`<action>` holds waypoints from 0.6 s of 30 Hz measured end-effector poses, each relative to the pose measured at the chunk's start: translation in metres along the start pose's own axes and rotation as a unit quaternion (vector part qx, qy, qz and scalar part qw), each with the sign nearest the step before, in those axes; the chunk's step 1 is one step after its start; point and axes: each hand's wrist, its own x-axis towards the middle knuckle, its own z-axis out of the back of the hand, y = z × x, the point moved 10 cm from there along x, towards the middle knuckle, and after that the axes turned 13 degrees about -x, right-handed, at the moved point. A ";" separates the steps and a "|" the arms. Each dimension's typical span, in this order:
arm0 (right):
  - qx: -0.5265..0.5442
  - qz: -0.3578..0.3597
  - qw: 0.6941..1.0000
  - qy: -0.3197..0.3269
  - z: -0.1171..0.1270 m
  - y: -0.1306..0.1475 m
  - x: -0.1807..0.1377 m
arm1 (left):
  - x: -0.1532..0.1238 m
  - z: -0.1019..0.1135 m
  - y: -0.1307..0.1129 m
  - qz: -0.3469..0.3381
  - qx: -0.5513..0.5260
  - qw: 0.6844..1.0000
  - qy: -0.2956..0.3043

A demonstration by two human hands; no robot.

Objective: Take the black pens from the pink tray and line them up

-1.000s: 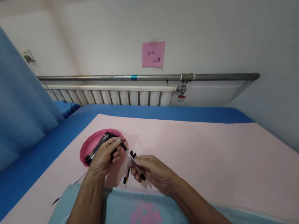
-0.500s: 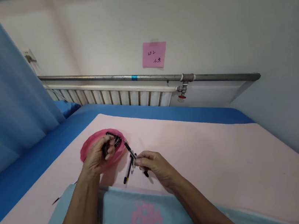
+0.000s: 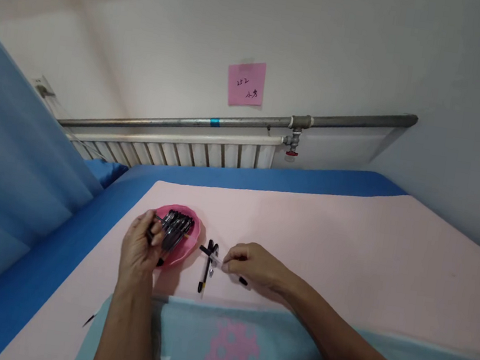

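My left hand [image 3: 142, 241] is closed at the left rim of a pink basket [image 3: 189, 251]. A thin dark pen-like stick [image 3: 161, 220] sticks out of its fingers over the basket, and something black shows in the palm. Several black pens [image 3: 177, 228] lie side by side in the basket. With thumb and fingers pinched, my right hand [image 3: 250, 265] holds a clear pen with black ends [image 3: 217, 260]. That pen crosses above a black-capped pen [image 3: 204, 270] and a small dark and silvery piece [image 3: 212, 267] on the pink surface.
The pink sheet [image 3: 330, 240] covers a blue surface [image 3: 267, 175]. A light-blue cloth with a pink pattern [image 3: 188, 339] runs along the near edge. Dark pointed tip [image 3: 88, 320] shows at its left. Blue curtain [image 3: 6, 189] hangs left; a radiator [image 3: 199, 153] stands behind.
My left hand has moved left, away from the right hand, with the thin stick in its fingers. The right hand has lowered its pen slightly to the right. More of the basket's pens show.
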 end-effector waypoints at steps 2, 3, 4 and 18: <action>-0.008 -0.040 0.999 -0.023 0.009 -0.014 0.000 | 0.006 0.016 -0.013 -0.032 -0.044 0.998 -0.043; -0.003 -0.065 0.997 -0.033 0.010 -0.021 0.000 | 0.007 0.020 -0.014 -0.033 -0.052 0.997 -0.052; 0.003 -0.088 0.995 -0.039 0.010 -0.027 0.001 | 0.007 0.021 -0.012 -0.026 -0.051 0.997 -0.052; -0.047 -0.158 0.985 -0.057 -0.017 -0.047 0.020 | -0.010 -0.008 0.029 0.043 0.025 0.999 -0.008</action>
